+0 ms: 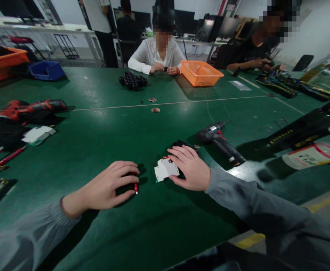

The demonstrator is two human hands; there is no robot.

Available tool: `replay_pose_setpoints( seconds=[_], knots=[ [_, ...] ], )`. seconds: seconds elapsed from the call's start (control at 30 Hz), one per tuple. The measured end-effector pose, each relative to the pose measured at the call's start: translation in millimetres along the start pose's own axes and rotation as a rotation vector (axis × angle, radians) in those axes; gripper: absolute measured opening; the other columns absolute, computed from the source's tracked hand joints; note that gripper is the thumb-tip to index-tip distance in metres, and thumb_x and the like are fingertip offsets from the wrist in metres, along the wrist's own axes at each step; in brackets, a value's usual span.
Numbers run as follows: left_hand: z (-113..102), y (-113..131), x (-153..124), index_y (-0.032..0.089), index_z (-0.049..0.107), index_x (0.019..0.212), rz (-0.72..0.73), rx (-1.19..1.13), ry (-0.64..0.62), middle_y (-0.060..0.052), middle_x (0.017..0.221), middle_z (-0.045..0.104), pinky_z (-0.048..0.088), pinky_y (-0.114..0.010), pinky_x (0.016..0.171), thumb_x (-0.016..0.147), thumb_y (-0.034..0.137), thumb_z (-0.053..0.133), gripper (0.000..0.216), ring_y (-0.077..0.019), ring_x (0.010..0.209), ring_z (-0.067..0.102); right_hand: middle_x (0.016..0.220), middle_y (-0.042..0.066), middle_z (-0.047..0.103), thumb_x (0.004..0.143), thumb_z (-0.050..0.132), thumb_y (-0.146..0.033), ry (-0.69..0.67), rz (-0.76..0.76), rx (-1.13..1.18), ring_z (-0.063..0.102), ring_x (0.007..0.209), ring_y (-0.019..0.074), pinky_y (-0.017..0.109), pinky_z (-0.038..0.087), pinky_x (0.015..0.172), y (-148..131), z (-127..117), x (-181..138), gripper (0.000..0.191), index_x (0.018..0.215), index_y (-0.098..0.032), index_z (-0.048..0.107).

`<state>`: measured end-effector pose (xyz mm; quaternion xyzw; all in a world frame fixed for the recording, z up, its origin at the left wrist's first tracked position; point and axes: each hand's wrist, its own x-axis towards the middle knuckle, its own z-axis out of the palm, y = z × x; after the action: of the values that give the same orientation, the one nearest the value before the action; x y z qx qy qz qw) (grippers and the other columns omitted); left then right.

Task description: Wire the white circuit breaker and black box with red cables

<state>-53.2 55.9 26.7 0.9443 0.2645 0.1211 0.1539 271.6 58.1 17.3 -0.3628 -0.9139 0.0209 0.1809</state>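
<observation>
Green counter (142,233), near side: a person's left hand (108,188) pinches a red piece (136,187); rightward, the right hand (190,167) rests against a white module (163,170), its hold unclear. Handling parts appears underway; the next move likely calls for steady grip.

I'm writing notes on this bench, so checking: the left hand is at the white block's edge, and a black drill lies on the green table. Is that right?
Not quite: the head view shows the right hand at the white block's edge, while the left hand is apart from it. A black drill does lie on the green table.
</observation>
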Motion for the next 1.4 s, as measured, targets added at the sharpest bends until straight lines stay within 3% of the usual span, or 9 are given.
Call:
replay_pose_setpoints(
  seconds=[0.13,0.37,0.7,0.87,1.03,1.13,1.23,1.4],
  knots=[
    [0,-1,0,0.025,0.069,0.113,0.01,0.006,0.021,-0.009,0.123,0.064,0.049,-0.044,0.103,0.087,0.029,0.061,0.027,-0.0276,0.124,0.054,0.146,0.017,0.051,0.087,0.058,-0.041,-0.026,-0.008,0.005,0.043,0.137,0.0329,0.057,0.027,0.116,-1,-1,1,0.057,0.136,-0.014,0.054],
    [4,1,-1,0.024,0.069,0.108,-0.008,-0.011,0.069,-0.009,0.121,0.064,0.048,-0.045,0.102,0.091,0.025,0.055,0.023,-0.0268,0.124,0.053,0.135,0.018,0.058,0.076,0.065,-0.045,0.054,-0.037,0.066,0.047,0.133,0.0339,0.057,0.028,0.116,0,2,0,0.056,0.121,-0.013,0.059],
    [2,0,0,0.023,0.068,0.106,0.012,-0.006,0.047,-0.008,0.12,0.064,0.049,-0.041,0.102,0.091,0.022,0.055,0.019,-0.0241,0.122,0.056,0.129,0.018,0.063,0.082,0.068,-0.029,0.163,-0.168,0.244,0.06,0.123,0.0274,0.055,0.04,0.108,2,8,-1,0.052,0.125,-0.02,0.041],
    [5,1,-2,0.019,0.061,0.111,0.007,0.007,0.096,-0.008,0.116,0.066,0.05,-0.036,0.1,0.097,0.018,0.048,0.02,-0.0195,0.116,0.058,0.11,0.009,0.069,0.085,0.064,-0.021,0.178,-0.208,0.294,0.068,0.1,0.0221,0.043,0.053,0.094,2,9,-3,0.043,0.123,-0.022,0.044],
    [12,2,-3,0.017,0.058,0.104,-0.02,0.084,0.27,-0.007,0.095,0.069,0.053,-0.03,0.078,0.098,0.018,0.044,0.015,-0.0166,0.087,0.065,0.103,0.011,0.069,0.087,0.062,-0.021,0.13,-0.241,0.232,0.067,0.092,0.0223,0.039,0.056,0.084,1,3,-1,0.042,0.126,-0.016,0.046],
    [18,6,-1,0.018,0.056,0.103,-0.02,0.163,0.316,-0.002,0.08,0.066,0.046,-0.025,0.059,0.099,0.019,0.043,0.014,-0.0136,0.066,0.06,0.098,0.009,0.07,0.092,0.059,-0.024,0.074,-0.286,0.226,0.067,0.085,0.021,0.038,0.055,0.079,0,3,-1,0.031,0.121,-0.017,0.05],
    [23,14,1,0.019,0.053,0.108,-0.019,0.208,0.328,0.0,0.076,0.064,0.038,-0.024,0.051,0.1,0.021,0.043,0.013,-0.0113,0.057,0.057,0.091,0.006,0.07,0.09,0.063,-0.028,0.087,-0.185,0.352,0.067,0.077,0.019,0.034,0.055,0.072,-4,6,-4,0.026,0.112,-0.019,0.053],
    [26,28,6,0.017,0.049,0.112,-0.057,0.147,0.366,-0.001,0.082,0.065,0.043,-0.023,0.056,0.098,0.018,0.044,0.015,-0.0113,0.062,0.059,0.096,0.005,0.072,0.086,0.069,-0.026,0.089,0.08,0.625,0.07,0.077,0.0155,0.026,0.056,0.066,-10,9,-9,0.032,0.113,-0.021,0.053]
  ],
)
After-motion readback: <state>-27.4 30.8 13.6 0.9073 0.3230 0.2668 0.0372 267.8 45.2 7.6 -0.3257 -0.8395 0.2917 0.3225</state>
